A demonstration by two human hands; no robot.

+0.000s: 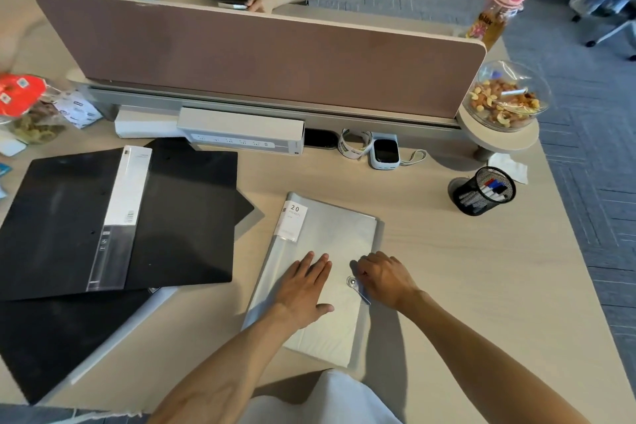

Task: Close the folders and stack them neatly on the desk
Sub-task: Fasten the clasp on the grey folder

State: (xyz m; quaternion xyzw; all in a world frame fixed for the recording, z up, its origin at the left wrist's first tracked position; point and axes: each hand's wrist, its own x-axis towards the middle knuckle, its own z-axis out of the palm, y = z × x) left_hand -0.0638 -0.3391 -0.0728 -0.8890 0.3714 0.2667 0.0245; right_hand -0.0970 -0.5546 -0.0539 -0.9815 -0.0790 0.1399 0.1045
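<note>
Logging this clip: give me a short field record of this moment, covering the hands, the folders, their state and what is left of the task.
left hand: flat, palm down on the grey folder
right hand: fingers at the folder's snap fastener
grey folder: closed, lying in front of the person on the desk
black folder: open, spread flat to the left
second black folder: partly under the open one
stacking: not yet done; grey folder lies apart from the black ones
</note>
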